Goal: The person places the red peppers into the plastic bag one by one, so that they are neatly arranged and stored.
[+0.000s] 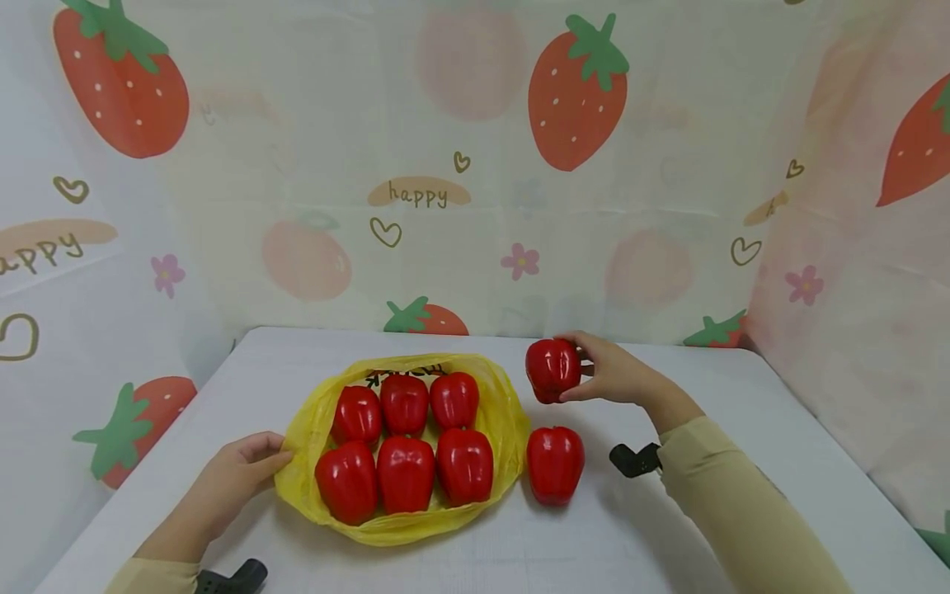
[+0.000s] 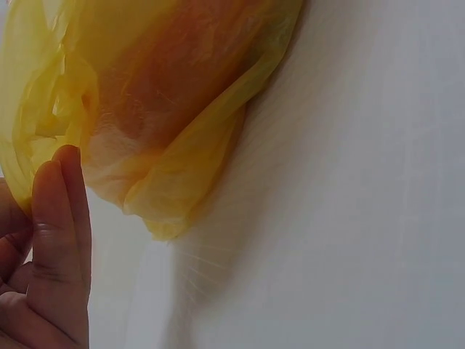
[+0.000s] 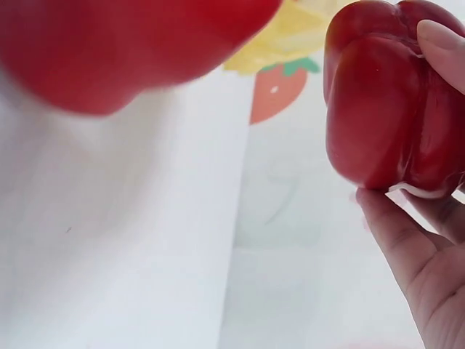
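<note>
A yellow plastic bag [image 1: 512, 404] lies spread open on the white table, several red bell peppers [image 1: 405, 474] sitting in two rows inside it. At its left edge my left hand [image 1: 230, 483] pinches the rim between thumb and fingers; the left wrist view shows the thin crumpled plastic [image 2: 182, 189] at the fingertips. To the right of the bag, my right hand [image 1: 612, 371] grips a red bell pepper [image 1: 552, 370] from its right side. In the right wrist view, thumb and fingers span this glossy pepper [image 3: 378, 109]. Another bell pepper [image 1: 555, 466] stands on the table just beside the bag.
The white table [image 1: 742, 495] has its far edge against a curtain [image 1: 475, 272] printed with strawberries, hearts and flowers. More of the same curtain hangs along both sides. A black wrist mount [image 1: 634, 460] sticks out near the right cuff.
</note>
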### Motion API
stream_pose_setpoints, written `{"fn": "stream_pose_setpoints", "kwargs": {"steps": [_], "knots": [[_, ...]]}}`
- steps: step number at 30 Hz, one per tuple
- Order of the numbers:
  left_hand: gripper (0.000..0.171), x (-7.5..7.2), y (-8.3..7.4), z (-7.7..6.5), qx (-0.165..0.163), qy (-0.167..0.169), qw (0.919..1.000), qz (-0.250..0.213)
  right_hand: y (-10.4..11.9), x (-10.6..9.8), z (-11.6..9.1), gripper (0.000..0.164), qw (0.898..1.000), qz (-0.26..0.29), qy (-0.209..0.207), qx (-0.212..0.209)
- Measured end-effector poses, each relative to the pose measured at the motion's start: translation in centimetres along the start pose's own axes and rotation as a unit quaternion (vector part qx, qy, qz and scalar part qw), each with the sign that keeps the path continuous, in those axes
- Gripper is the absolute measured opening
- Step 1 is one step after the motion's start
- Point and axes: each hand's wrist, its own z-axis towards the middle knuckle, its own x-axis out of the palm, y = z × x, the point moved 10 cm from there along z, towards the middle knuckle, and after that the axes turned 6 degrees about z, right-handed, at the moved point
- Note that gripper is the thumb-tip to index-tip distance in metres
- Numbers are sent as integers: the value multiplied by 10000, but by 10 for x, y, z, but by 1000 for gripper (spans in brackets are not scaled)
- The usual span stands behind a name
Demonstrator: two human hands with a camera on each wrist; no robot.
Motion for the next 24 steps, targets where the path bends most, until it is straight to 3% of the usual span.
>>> {"fn": "stream_pose_setpoints", "kwargs": {"steps": [7, 15, 24], "knots": [[38, 0, 1, 1, -3, -14, 10000, 17, 27, 14, 10, 81, 9990, 171, 244, -333], [38, 1, 1, 1, -19, -44, 10000, 56, 53, 35, 25, 80, 9971, -120, 480, -585], [37, 1, 1, 1, 20, -62, 10000, 59, 85, 69, 38, 76, 9925, -82, 923, -799]]}}
